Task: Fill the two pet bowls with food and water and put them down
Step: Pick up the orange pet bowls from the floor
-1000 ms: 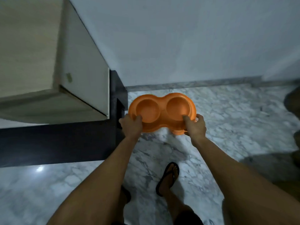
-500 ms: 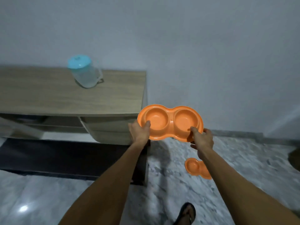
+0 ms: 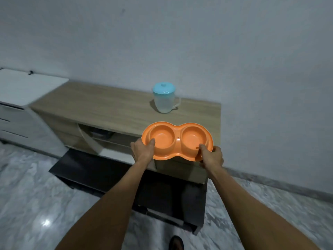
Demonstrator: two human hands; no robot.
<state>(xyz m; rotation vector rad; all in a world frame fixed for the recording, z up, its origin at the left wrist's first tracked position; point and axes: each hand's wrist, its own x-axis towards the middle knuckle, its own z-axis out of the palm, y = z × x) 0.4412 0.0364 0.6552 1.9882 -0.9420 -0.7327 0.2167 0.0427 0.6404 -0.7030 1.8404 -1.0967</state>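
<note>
**Bowl (image 3: 177, 141) held up in front of the counter (image 3: 108, 105)**

A white drawer unit (image 3: 27, 85) stands at the far left, just beside the wooden counter. My left hand (image 3: 142, 150) grips the orange double bowl's left end, thumb over the rim. The bowl is in the air, roughly level. Behind it, a jug (image 3: 164, 100) with a blue lid stands on the counter. My right hand (image 3: 211, 156) grips the right end.

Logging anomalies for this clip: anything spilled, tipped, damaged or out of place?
Nothing stands out. Left hand and right hand hold the orange double pet bowl, empty, intact; the lidded pitcher stands upright on the wooden cabinet.
</note>
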